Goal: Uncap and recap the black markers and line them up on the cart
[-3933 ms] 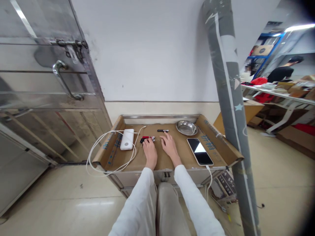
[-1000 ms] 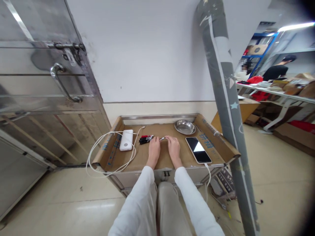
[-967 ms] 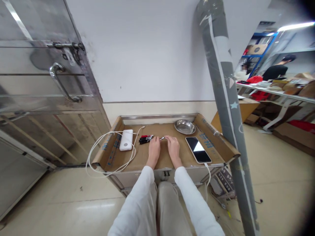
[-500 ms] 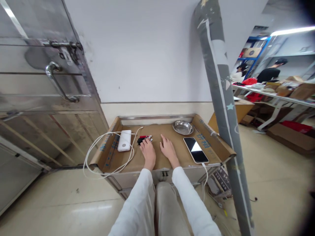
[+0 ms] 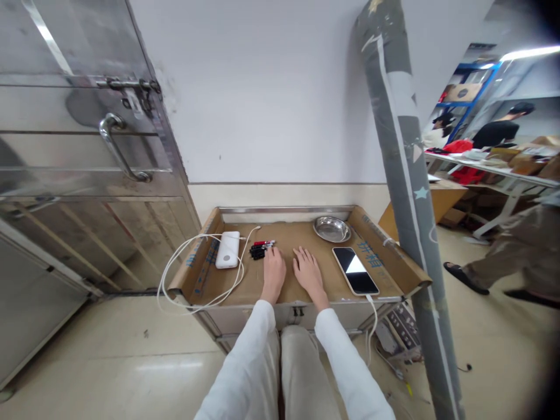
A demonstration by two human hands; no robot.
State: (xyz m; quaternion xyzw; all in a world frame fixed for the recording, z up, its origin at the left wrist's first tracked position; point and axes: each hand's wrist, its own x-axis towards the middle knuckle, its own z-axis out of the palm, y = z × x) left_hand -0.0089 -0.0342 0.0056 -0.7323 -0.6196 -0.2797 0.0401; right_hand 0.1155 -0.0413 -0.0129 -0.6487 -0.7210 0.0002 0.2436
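The fingers of the left hand [image 5: 274, 271] are held close together, bent down at the right ends of the black and red pens [image 5: 258, 253]; whether they pinch one, I cannot tell. The fingers of the right hand [image 5: 308, 271] are slightly spread, palm down, near the middle of the cardboard-lined worktop [image 5: 286, 231]. The pens lie bunched left of that middle, the red towards the far edge. Further out, a white power bank [image 5: 227, 250] lies by the left edge, where a white cable loops over. A steel bowl [image 5: 332, 230] sits near the far right corner; nearer the front, a phone [image 5: 355, 271] lies slanted, its lead [image 5: 375, 318] hanging over the near edge
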